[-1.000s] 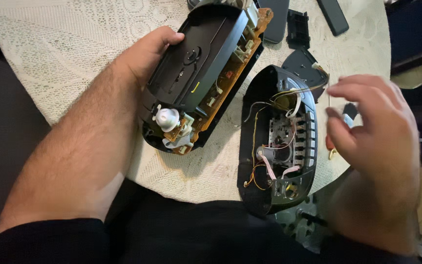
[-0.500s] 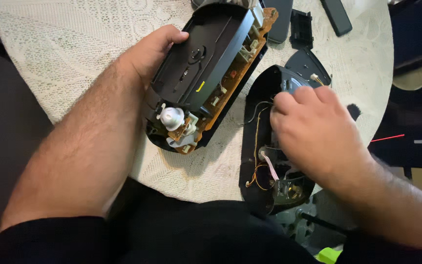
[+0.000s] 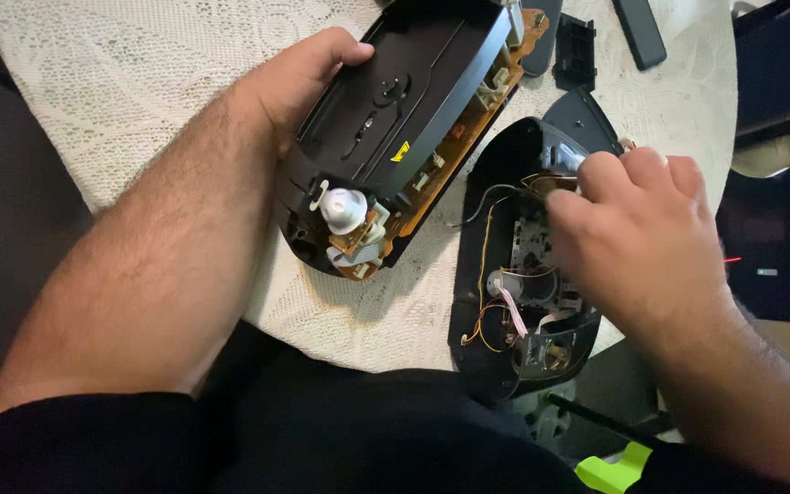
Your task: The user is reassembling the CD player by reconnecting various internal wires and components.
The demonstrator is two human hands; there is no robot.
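Observation:
An opened black electronic device lies in two halves on a round table with a white lace cloth (image 3: 139, 101). My left hand (image 3: 299, 78) grips the far left edge of the upper half (image 3: 404, 119), which shows a brown circuit board and a white knob (image 3: 345, 209). My right hand (image 3: 642, 238) reaches into the lower half (image 3: 505, 302), its fingertips pinched at thin wires near the top of the shell. Yellow and pink wires and a small motor show inside that shell. Whether a wire is actually held is hidden by the fingers.
Small black parts (image 3: 576, 41) and a dark remote-like bar (image 3: 640, 32) lie at the table's far edge. A bright green object (image 3: 610, 471) sits below the table at the lower right. My dark-clothed lap fills the bottom of the view.
My right hand came from the right of the lower shell and reached into it, settling at the wires near its top. My left hand kept its grip on the upper half.

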